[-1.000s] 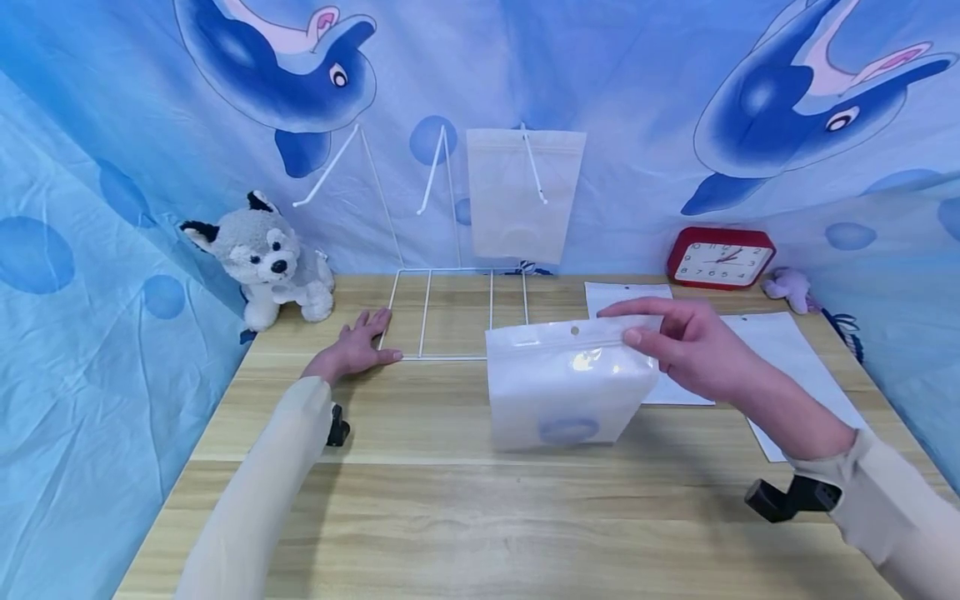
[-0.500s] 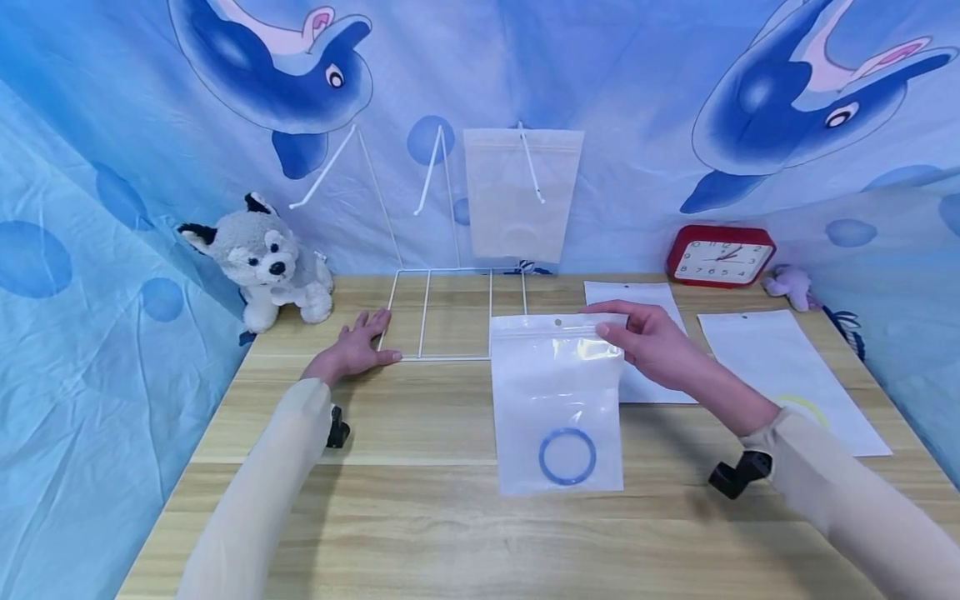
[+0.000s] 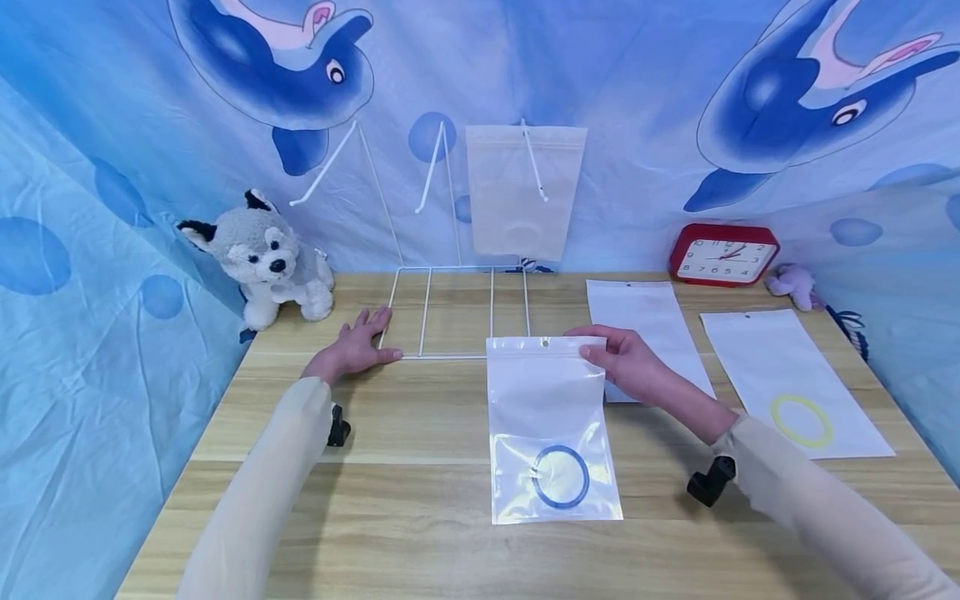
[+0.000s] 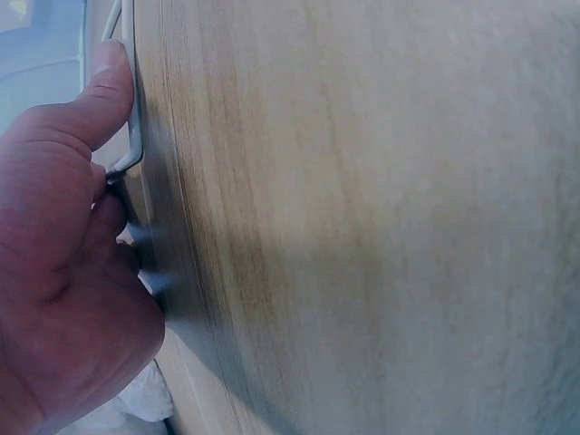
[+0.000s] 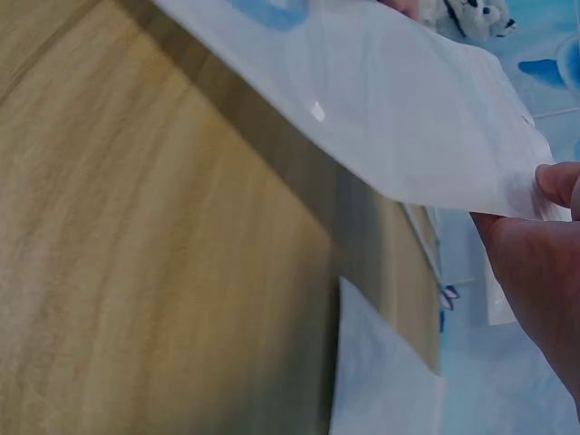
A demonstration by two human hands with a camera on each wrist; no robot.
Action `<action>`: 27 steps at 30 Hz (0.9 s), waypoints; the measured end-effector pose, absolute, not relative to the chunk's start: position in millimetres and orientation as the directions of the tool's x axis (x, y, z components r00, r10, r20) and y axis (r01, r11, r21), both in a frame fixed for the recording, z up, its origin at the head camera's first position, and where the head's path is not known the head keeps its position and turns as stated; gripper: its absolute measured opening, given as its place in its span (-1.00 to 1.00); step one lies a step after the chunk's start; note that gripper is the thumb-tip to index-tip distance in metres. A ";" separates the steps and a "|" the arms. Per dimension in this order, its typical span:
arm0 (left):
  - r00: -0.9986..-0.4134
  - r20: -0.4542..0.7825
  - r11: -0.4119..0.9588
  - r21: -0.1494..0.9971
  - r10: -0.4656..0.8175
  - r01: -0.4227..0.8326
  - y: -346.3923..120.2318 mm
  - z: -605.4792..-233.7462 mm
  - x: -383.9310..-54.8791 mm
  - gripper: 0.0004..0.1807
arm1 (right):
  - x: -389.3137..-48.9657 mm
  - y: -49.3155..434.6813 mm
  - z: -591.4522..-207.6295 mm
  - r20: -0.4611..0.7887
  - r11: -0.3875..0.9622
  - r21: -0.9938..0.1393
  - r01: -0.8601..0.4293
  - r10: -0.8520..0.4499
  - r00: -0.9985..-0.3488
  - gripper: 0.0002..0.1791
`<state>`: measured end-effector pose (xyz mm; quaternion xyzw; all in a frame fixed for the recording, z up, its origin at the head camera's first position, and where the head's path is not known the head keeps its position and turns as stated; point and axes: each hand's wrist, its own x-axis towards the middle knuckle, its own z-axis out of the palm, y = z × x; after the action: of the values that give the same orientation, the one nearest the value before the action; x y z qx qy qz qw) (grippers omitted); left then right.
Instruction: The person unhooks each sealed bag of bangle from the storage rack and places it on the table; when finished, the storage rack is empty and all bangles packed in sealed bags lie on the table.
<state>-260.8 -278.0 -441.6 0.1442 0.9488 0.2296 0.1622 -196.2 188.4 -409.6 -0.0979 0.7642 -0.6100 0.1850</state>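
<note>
My right hand (image 3: 630, 358) pinches the top right corner of a white, clear-fronted zip bag (image 3: 543, 408) between thumb and fingers. A blue ring (image 3: 561, 477) shows low inside this bag. In the right wrist view the bag (image 5: 390, 109) is held off the wood, its shadow below. My left hand (image 3: 352, 346) rests on the front left corner of a white wire display rack (image 3: 450, 358), fingers spread. The left wrist view has its thumb (image 4: 109, 86) lying along the rack's wire. From one of the rack's hooks (image 3: 534, 162) hangs another pale zip bag (image 3: 517, 208).
Two more white bags lie at the right, one plain-looking (image 3: 652, 325) and one with a yellow ring (image 3: 801, 421). Behind them stand a red clock (image 3: 723, 254) and a small purple toy (image 3: 793, 287). A plush husky (image 3: 273, 258) sits back left, before the blue dolphin cloth (image 3: 622, 67).
My right hand has drawn the bag left and toward me; its front has turned to face up, so the blue ring shows clearly. The left hand stays on the rack.
</note>
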 end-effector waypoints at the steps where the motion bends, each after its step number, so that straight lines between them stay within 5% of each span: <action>1: -0.906 -0.241 0.854 0.481 0.348 0.200 -278.0 -441.6 -260.9 0.00 | -196.3 188.1 -412.0 -0.159 0.241 -0.968 0.069 -0.379 -0.912 -0.59; 27: -0.909 -0.251 0.863 0.470 0.333 0.186 -275.8 -438.9 -259.4 -0.01 | -213.6 186.9 -435.2 -0.077 0.410 -0.896 -0.171 -0.523 -0.849 -0.60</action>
<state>-259.4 -275.8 -438.9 0.1365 0.9510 0.2238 0.1641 -213.6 186.9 -435.2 -0.2113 0.8209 -0.5005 0.1758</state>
